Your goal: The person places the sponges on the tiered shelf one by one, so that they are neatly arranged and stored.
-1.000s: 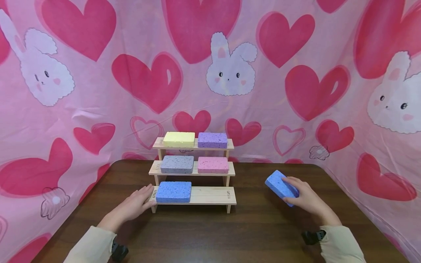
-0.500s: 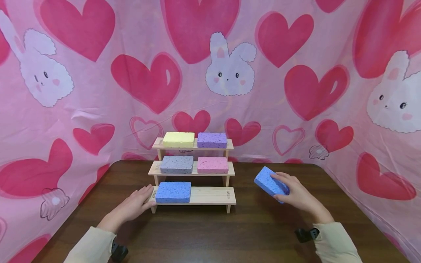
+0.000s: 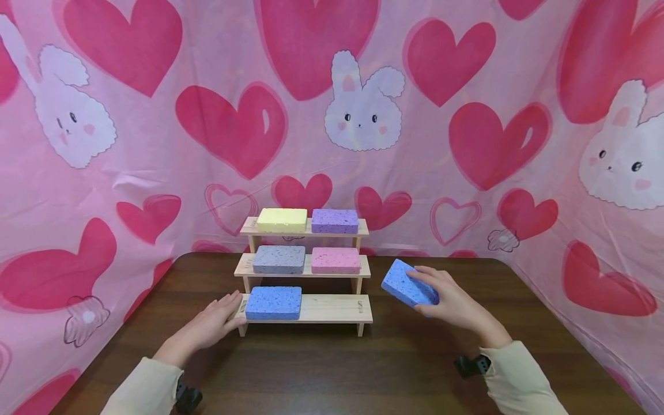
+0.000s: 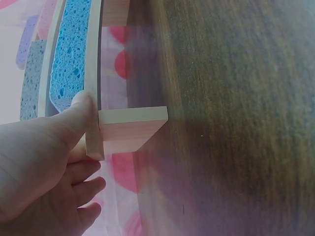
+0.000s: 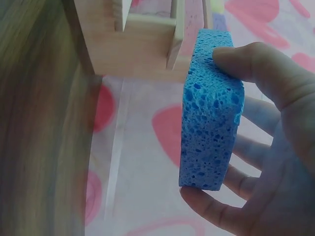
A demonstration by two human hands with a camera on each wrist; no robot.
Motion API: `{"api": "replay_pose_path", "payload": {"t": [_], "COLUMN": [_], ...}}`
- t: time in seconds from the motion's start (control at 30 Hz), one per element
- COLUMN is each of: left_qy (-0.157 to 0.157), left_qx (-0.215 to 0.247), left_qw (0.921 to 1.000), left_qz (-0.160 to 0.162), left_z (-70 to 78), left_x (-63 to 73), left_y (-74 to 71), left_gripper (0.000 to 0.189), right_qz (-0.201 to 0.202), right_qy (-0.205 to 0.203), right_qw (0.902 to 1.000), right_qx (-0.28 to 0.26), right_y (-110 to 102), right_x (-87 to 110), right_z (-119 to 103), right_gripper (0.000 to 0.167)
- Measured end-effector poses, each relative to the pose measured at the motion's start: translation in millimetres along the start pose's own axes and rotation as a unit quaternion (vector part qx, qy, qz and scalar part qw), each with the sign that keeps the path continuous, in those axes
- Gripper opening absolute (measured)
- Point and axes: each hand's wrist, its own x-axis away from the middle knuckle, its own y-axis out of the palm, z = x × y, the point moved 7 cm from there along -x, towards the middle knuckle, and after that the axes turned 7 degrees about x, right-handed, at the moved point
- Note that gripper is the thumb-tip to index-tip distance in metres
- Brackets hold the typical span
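Note:
My right hand (image 3: 446,297) holds a blue sponge (image 3: 408,283) tilted above the table, right of a three-tier wooden stand (image 3: 337,310). The right wrist view shows the thumb on one side of that sponge and the fingers on the other. At the stand's lowest tier, my left hand (image 3: 207,323) grips the left end, its thumb (image 4: 78,110) at the board's edge beside another blue sponge (image 3: 274,303). A grey sponge (image 3: 279,259) and a pink sponge (image 3: 336,260) lie on the middle tier. On the top tier are a yellow sponge (image 3: 282,220) and a purple sponge (image 3: 335,221).
The stand sits on a dark wooden table (image 3: 311,374), its lowest board bare on the right half. A pink cloth (image 3: 311,144) with hearts and rabbits hangs behind and at the sides of the table.
My right hand has carried its blue sponge leftward and slightly up, closer to the stand. The left hand and the sponges on the stand have stayed put.

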Motion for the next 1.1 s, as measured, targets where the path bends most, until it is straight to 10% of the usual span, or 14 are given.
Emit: {"api": "replay_pose_path", "payload": {"t": [1.1], "left_qy": [-0.009], "left_qx": [0.01], "left_qw": [0.9999], "left_qz": [-0.007], "left_z": [-2.6], "left_x": [-1.5], "left_y": [0.9], "left_gripper": [0.07], "right_qz": [-0.082], "right_qy": [-0.056], "right_qw": [0.9948], "right_qx": [-0.023], "right_y": [34.6], "right_x": [-35.9], "right_z": [-62.8], "right_gripper": [0.069]}}
